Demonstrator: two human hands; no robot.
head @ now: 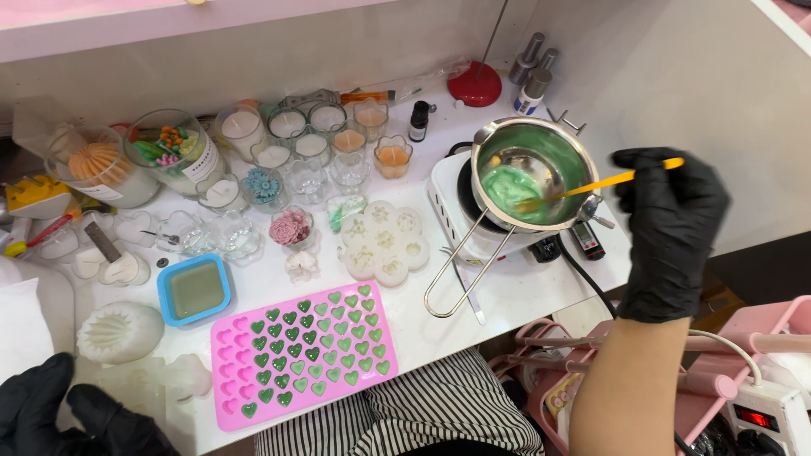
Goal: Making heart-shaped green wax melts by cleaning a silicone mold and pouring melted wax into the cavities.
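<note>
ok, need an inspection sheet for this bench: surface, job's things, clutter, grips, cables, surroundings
Surface: white table, crowded on its left half.
Job's things: steel melting pot holding green wax, on a white hotplate; yellow stirring stick with its tip in the pot; pink heart mould, mostly filled green, left columns empty.
Clutter: glass candle jars, white flower mould, blue square mould, small bottles.
Grips: right hand, black-gloved, closed on the stick; left hand, black-gloved, at the table's near corner, grip unclear.
Cables: black cord off the hotplate; white power strip lower right.
Surroundings: white wall; pink basket beside the table.
</note>
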